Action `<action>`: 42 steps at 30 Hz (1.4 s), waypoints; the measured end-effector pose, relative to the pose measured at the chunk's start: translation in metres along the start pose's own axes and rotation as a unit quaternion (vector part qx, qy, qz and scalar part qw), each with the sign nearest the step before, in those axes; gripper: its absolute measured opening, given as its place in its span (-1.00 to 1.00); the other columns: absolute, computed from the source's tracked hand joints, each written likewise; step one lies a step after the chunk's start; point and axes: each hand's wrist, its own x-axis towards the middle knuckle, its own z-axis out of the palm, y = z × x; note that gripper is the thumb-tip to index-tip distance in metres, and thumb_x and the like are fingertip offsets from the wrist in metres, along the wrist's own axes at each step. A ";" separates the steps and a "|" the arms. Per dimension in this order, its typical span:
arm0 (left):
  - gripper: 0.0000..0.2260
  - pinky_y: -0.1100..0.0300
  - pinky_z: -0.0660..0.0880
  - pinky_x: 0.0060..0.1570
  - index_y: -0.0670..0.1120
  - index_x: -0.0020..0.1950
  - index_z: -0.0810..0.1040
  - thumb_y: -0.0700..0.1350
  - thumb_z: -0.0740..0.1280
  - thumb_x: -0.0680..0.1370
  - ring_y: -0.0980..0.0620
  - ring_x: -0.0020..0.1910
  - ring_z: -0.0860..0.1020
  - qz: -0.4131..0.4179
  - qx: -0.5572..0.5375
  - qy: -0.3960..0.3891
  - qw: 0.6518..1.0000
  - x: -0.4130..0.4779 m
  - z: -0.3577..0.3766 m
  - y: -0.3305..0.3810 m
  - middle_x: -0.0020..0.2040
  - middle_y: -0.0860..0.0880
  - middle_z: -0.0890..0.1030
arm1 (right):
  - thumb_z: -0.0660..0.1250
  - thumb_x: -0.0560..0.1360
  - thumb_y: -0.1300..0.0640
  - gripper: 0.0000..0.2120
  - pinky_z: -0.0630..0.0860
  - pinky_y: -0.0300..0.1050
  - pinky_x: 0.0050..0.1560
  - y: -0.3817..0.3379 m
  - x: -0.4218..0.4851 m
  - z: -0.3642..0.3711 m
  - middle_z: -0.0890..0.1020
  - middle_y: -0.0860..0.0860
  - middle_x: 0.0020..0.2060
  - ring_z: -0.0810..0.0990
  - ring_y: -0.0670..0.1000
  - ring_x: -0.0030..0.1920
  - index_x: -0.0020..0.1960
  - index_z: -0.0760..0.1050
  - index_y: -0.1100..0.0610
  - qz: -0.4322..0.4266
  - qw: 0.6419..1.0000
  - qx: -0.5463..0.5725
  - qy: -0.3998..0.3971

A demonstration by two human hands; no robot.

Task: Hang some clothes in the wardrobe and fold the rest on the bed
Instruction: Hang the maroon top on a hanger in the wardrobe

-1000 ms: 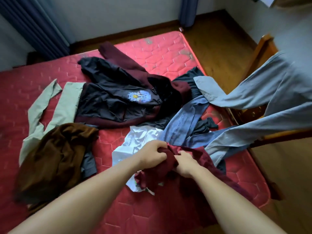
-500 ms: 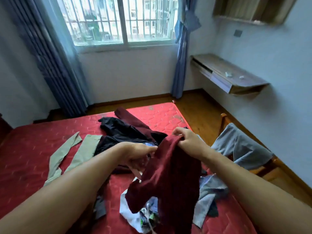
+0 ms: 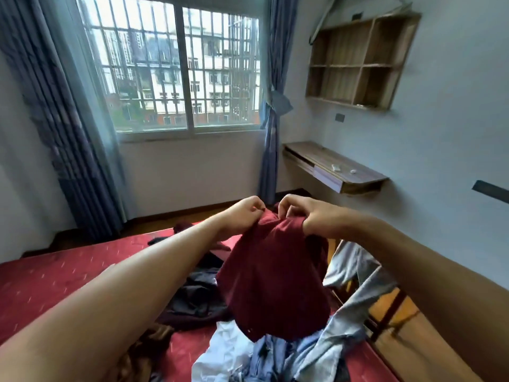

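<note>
A dark red garment [image 3: 275, 285] hangs in the air in front of me, above the red mattress [image 3: 55, 274]. My left hand [image 3: 243, 213] pinches its top edge on the left. My right hand [image 3: 305, 213] grips the same edge on the right, fingers curled over the cloth. Below it lies a heap of clothes: a white piece [image 3: 223, 354], blue pieces [image 3: 275, 359] and a black and maroon jacket [image 3: 192, 299]. A brown garment [image 3: 146, 351] shows under my left forearm.
A light grey-blue garment [image 3: 355, 296] is draped over a wooden chair [image 3: 391, 310] right of the bed. On the right wall are a floating wooden desk [image 3: 336, 168] and cubby shelves [image 3: 358, 62]. A barred window [image 3: 176, 67] with blue curtains is ahead.
Both hands lifted the dark red garment from the heap on the bed up to chest height and moved close together at its top edge. My view tilted up towards the window.
</note>
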 end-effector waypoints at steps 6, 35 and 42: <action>-0.80 0.02 0.29 -0.36 0.02 -0.02 0.47 -0.25 0.16 0.66 -0.09 -0.31 0.37 0.087 -0.049 0.054 0.994 -0.010 -0.029 0.037 -0.23 -0.16 0.46 | 0.38 0.26 0.33 -0.54 0.47 -0.20 -0.31 0.010 -0.003 0.016 0.55 0.03 -0.18 0.52 -0.07 -0.27 0.08 0.39 0.02 0.040 0.998 0.037 0.016; -0.83 -0.04 0.53 0.09 0.03 0.03 0.62 -0.21 0.42 0.51 0.04 0.02 0.65 -0.104 0.124 -0.179 0.970 -0.096 -0.168 0.035 0.02 -0.01 0.68 | 0.36 0.46 0.27 -0.79 0.47 -0.08 -0.14 -0.063 0.047 0.042 0.61 0.09 -0.13 0.57 0.02 -0.16 0.08 0.62 0.15 0.017 0.957 0.286 -0.035; -0.92 0.28 0.39 -0.27 -0.02 -0.10 0.57 -0.13 0.42 0.57 0.22 -0.38 0.44 0.052 0.227 -0.026 0.972 -0.083 -0.147 0.031 -0.34 0.17 0.53 | 0.37 0.58 0.15 -0.69 0.37 0.03 -0.05 -0.065 0.032 0.051 0.52 0.19 -0.13 0.47 0.14 -0.10 0.09 0.51 0.44 0.024 0.998 0.062 0.018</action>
